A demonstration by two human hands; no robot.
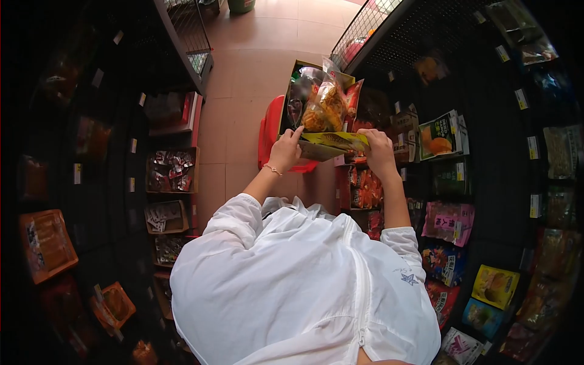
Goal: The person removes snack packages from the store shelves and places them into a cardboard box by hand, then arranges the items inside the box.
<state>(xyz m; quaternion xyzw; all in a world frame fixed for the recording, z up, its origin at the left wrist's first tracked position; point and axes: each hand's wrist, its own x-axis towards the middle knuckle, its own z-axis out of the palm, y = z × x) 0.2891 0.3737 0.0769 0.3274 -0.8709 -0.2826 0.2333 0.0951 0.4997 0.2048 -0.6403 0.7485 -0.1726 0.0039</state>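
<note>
A cardboard box with yellow-green sides stands in front of me, filled with bagged snacks. A clear bag of orange-brown snacks sticks up out of it, with dark packets on its left and a red packet on its right. My left hand is at the box's near left corner, its fingers bent over the rim. At the near right corner, my right hand pinches the edge of the yellow flap. Under the box, a red plastic stool shows partly; the box covers the rest.
Dark shelves with packaged snacks rise on both sides. On the left are open cartons of small packets; on the right, a green dried-mango bag and a pink bag. Tiled floor runs ahead between wire racks.
</note>
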